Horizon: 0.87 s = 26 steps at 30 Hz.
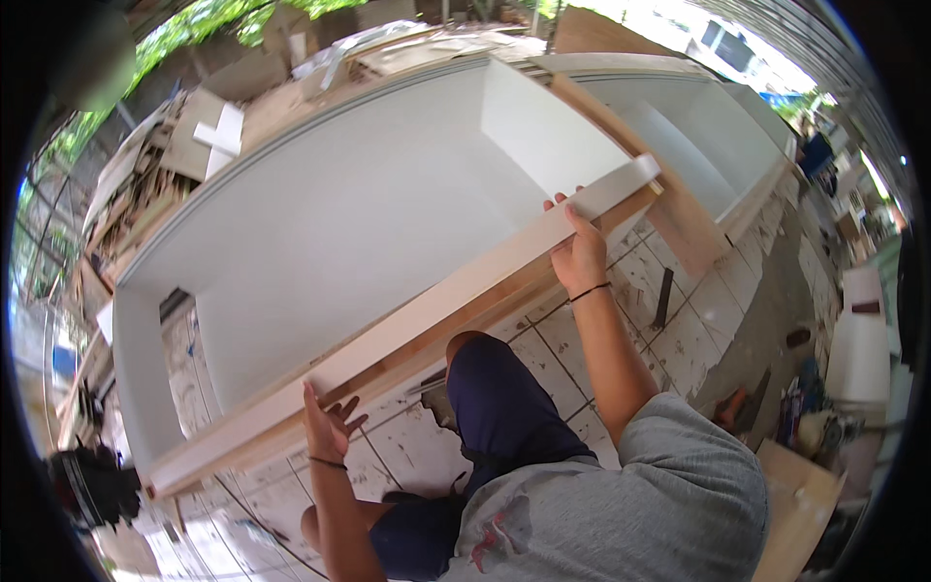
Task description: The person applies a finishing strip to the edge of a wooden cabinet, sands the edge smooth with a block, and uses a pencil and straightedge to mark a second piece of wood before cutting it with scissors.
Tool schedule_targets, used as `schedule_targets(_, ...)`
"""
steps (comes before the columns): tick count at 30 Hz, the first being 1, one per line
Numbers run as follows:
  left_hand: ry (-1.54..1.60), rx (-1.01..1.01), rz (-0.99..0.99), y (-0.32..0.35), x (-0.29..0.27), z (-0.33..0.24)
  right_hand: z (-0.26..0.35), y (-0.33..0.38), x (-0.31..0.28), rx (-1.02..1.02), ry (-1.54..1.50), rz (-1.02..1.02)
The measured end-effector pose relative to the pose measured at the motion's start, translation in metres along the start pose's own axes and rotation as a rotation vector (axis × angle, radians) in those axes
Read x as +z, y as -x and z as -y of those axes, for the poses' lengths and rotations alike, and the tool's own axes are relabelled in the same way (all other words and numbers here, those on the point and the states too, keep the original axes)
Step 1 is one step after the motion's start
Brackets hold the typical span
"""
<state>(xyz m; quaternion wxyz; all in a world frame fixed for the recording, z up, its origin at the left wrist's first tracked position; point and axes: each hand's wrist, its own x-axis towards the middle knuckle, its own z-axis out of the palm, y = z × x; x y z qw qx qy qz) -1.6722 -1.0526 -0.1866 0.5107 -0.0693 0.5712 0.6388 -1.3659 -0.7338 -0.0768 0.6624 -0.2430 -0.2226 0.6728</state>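
A long white strip of board (436, 303) lies along the near edge of a large white open cabinet box (359, 194). My right hand (580, 254) is closed around the strip near its right end, the thumb on its face and the fingertips over the far edge. Lower left, my left hand (330, 425) has its fingers spread beneath the strip, and its thumb touches the strip's near edge. Bare wood (465, 325) shows just under the strip, running alongside it. At the box's left end there is a rectangular opening with floor tiles visible through it.
A second white box (689, 136) stands beyond a wooden board (684, 228) on the right. Scrap boards (145, 184) are piled at far left. A dark power tool (92, 485) sits at lower left. Stained floor tiles (553, 359) surround my legs; a handsaw (752, 407) and assorted tools lie at right.
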Motion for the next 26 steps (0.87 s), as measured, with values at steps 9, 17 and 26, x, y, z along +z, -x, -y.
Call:
schedule_targets(9,0.099,-0.019,0.164,-0.005,-0.008,-0.002,0.033,0.036,0.030,-0.144,-0.016,0.188)
schedule_targets(17,0.102,0.038,0.185,0.002,0.008,-0.004,0.062,0.053,0.042,-0.211,0.043,0.212)
schedule_targets(26,0.389,0.363,-0.114,0.019,-0.045,-0.005,0.103,0.037,0.007,-0.268,-0.027,0.221)
